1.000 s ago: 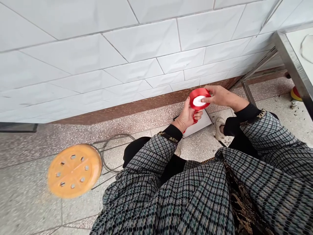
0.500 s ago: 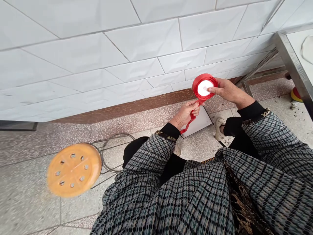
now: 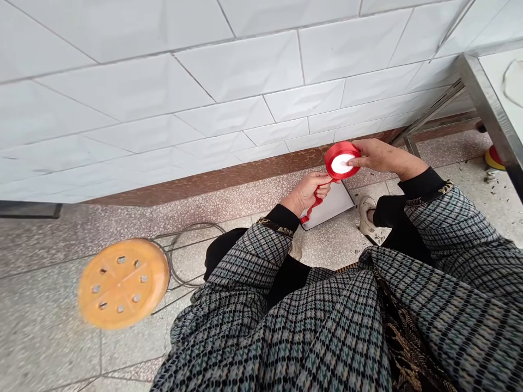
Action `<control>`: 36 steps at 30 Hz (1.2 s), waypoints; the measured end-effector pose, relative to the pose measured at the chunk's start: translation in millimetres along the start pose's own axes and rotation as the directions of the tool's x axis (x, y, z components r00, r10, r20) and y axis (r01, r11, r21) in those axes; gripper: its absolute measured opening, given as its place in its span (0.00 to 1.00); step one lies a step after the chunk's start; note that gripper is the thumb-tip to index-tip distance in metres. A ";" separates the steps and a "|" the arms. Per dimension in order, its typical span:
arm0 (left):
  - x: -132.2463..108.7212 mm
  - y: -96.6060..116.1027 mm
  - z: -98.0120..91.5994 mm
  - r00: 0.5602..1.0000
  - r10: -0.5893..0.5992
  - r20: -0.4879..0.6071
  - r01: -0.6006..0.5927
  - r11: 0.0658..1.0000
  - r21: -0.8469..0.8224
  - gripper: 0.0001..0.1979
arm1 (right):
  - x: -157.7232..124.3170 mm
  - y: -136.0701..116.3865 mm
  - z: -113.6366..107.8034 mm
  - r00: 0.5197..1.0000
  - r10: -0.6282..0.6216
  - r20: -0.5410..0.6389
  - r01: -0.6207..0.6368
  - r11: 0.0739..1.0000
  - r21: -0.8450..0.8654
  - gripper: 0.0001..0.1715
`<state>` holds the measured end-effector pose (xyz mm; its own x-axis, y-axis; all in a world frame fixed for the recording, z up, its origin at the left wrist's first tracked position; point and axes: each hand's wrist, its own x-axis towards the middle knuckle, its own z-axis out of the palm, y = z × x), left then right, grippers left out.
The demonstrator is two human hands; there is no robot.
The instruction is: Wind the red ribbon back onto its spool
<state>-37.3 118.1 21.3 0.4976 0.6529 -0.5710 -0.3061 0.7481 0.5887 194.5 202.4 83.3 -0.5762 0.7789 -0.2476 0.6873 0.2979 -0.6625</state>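
Note:
A roll of red ribbon (image 3: 335,159) with a white core is held up in front of me by my right hand (image 3: 378,157). The thumb lies across the white side, and the fingers behind the roll are partly hidden. Just left of it and lower, my left hand (image 3: 308,191) is closed on the loose end of the ribbon (image 3: 314,208), close to where it leaves the roll. The tail hangs below my left hand in a wavy strip, over a flat white panel (image 3: 330,206) on the floor.
An orange round stool (image 3: 122,283) with holes in its seat and metal legs stands at my left. A metal-framed table (image 3: 492,109) stands on the right, with a red and yellow object (image 3: 495,158) beneath. A white tiled wall (image 3: 245,71) rises ahead.
My right hand has lowered the roll slightly and tilted it, so more of its red rim faces up. My left hand has dropped a little, still gripping the ribbon.

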 end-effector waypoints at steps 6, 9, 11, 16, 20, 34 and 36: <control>2.4 -0.7 -0.1 0.997 -0.076 -0.005 0.075 0.996 -0.057 0.28 | -3.1 0.6 -2.7 0.994 -0.035 0.100 0.047 0.992 -0.115 0.10; 3.6 -5.6 1.6 0.992 -0.125 -0.007 0.125 0.992 -0.016 0.35 | -2.4 -2.3 3.7 0.987 -0.045 0.152 0.081 0.968 -0.238 0.07; 4.8 -10.4 3.6 0.990 -0.144 0.002 0.144 0.990 0.004 0.36 | -1.2 -5.8 9.2 0.981 -0.054 0.187 0.112 0.941 -0.319 0.07; 7.0 -16.2 9.6 0.995 -0.095 0.007 0.095 0.993 -0.071 0.34 | 2.1 -12.9 16.2 0.983 -0.091 0.159 0.145 0.917 -0.372 0.08; 3.5 -11.6 15.0 1.000 0.012 0.018 -0.007 0.962 -0.272 0.36 | 2.9 -14.9 20.3 0.995 -0.088 -0.052 0.086 0.996 -0.040 0.16; -4.2 -5.7 12.9 0.992 0.113 0.062 -0.084 0.932 -0.352 0.33 | 4.9 -13.9 26.5 0.990 -0.081 -0.117 0.134 0.811 0.570 0.31; -2.5 -6.3 8.6 0.987 0.159 0.037 -0.140 0.941 -0.309 0.24 | 3.3 -14.6 20.2 0.988 -0.080 -0.133 0.142 0.806 0.574 0.33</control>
<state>-29.7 110.8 23.9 0.4723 0.7586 -0.4489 -0.6083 0.6490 0.4568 173.7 189.5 77.8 -0.5656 0.8189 -0.0978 0.2182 0.0342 -0.9753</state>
